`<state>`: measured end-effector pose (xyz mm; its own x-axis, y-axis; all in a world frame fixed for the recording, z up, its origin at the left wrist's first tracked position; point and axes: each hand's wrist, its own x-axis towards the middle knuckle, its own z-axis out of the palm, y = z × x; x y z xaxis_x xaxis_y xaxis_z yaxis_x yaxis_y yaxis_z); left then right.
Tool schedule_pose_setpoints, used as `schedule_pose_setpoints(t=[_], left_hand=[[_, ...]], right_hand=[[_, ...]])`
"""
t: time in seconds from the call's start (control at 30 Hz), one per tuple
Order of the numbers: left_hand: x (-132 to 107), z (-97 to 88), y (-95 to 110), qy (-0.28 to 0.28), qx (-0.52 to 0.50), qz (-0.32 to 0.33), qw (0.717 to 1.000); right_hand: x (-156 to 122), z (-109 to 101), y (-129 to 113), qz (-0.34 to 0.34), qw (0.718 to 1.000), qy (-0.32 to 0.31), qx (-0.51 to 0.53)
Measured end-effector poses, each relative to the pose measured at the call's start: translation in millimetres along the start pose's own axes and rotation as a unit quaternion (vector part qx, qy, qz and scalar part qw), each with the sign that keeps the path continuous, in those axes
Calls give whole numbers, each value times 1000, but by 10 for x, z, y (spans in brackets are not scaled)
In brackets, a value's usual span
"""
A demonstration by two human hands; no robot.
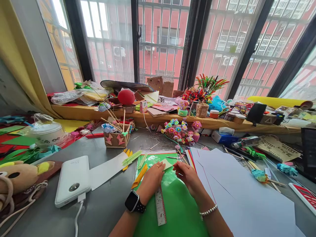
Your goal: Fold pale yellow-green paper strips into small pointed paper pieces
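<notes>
Your left hand [152, 174] lies flat, fingers extended onto the pale green paper [168, 164] atop the green folder [177, 207]. Your right hand [185, 171] curls just beside the paper; whether it pinches anything you cannot tell. A ruler [160, 209] lies below your left hand, white sheets [237, 187] to the right, a power bank [72, 179] left.

ruler [160, 207] on sheet [182, 207], power bank [72, 176] left, paper stack [251, 194] right, flowers [178, 129] behind
</notes>
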<state>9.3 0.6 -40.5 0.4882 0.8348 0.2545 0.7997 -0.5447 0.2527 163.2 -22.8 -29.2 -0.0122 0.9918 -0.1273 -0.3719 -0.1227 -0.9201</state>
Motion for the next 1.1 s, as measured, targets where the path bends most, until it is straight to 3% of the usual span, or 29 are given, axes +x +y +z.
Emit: schedule_pose_setpoints(t=[0.27, 0.67, 0.9, 1.1], left_hand=[[-3, -101, 46, 28, -47, -2, 999], [-12, -177, 106, 152, -34, 57, 986], [-11, -161, 87, 207, -83, 87, 971], [-15, -167, 87, 209, -89, 69, 972]], right_hand=[[10, -8, 2, 4, 1000, 1, -1], [3, -9, -13, -1, 1000, 17, -8], [30, -31, 7, -8, 998, 57, -5], [46, -35, 7, -18, 996, 88, 8]])
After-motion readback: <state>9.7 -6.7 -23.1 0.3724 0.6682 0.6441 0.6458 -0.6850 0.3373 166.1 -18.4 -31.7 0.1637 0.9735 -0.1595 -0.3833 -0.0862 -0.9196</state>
